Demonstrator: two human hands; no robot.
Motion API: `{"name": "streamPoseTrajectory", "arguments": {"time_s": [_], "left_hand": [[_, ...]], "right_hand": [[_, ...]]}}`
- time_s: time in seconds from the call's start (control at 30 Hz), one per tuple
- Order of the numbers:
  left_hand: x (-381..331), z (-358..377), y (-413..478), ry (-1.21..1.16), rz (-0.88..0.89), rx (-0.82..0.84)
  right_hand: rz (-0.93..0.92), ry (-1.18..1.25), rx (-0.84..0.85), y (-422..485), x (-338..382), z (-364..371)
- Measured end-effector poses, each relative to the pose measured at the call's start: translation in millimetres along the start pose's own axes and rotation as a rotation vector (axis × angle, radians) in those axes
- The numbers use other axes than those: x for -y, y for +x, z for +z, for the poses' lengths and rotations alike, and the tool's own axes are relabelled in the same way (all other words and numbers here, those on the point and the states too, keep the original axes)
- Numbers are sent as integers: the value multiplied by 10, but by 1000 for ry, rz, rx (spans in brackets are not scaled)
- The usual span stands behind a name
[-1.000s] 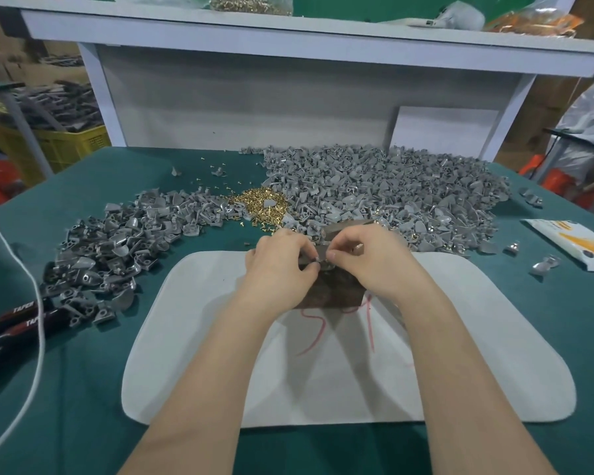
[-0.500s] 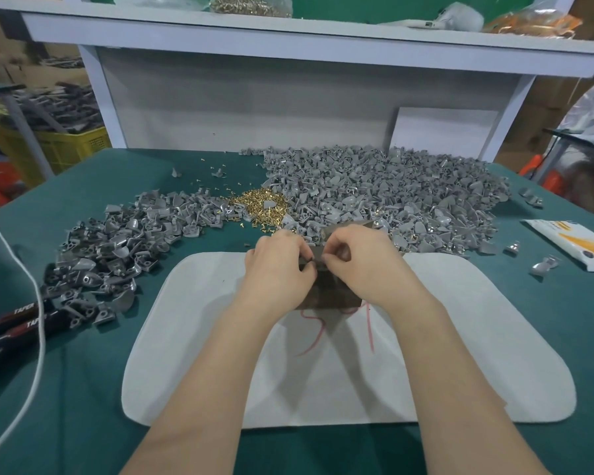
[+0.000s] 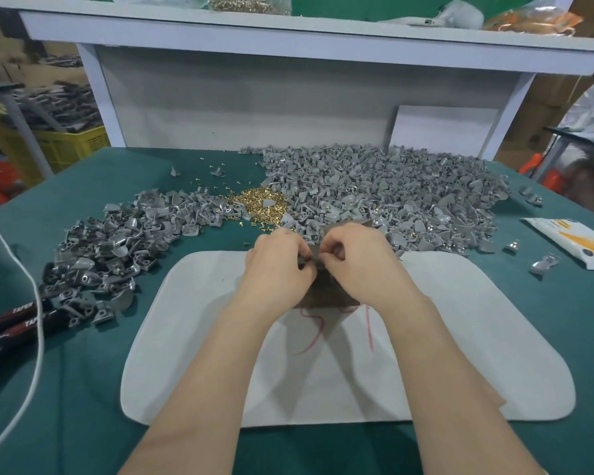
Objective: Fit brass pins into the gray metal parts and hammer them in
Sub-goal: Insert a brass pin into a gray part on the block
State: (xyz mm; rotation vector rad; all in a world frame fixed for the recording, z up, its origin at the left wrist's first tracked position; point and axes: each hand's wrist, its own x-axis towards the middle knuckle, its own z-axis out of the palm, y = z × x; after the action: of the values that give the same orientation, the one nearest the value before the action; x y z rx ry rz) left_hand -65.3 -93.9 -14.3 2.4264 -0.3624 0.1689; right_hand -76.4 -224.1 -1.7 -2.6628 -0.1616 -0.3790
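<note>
My left hand [image 3: 275, 269] and my right hand [image 3: 364, 262] meet fingertip to fingertip above a dark block [image 3: 323, 296] on the white mat [image 3: 443, 337]. Between them they pinch a small gray metal part [image 3: 310, 259], mostly covered by the curled fingers. Any pin in the fingers is hidden. A heap of brass pins [image 3: 258, 207] lies just beyond the hands. A large pile of gray parts [image 3: 391, 190] spreads to the back right, and a smaller pile of gray parts [image 3: 117, 248] lies to the left.
Red-and-black pliers [image 3: 11, 320] and a white cord [image 3: 35, 303] lie at the left edge of the green table. A white packet [image 3: 570, 241] and a few stray parts sit at the right. A white shelf frame [image 3: 288, 36] rises behind the piles.
Both hands stayed over the dark block. The right hand's fingers curled in closer to the left hand's fingertips around the small part.
</note>
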Motion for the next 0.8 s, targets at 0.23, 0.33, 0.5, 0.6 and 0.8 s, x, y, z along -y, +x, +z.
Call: {"name": "streamPoseTrajectory", "arguments": {"time_s": [0.23,0.33,0.5,0.6,0.8], "left_hand": [[-1,-7,11,12,12,-13],[-9,-8,11,30,11,-12],[-20,-18,5,32,11,0],[-17,-16,4,24,6,-6],[2,0,1,-1,-9,-18]], "right_hand": [[-25,-23,-24,-5,15,34],[-25,-31,-24,0,21,43],[-8,-21,-20,9,26,58],[-18,-18,-27,9,12,61],[10,32,-7,26,-5,61]]}}
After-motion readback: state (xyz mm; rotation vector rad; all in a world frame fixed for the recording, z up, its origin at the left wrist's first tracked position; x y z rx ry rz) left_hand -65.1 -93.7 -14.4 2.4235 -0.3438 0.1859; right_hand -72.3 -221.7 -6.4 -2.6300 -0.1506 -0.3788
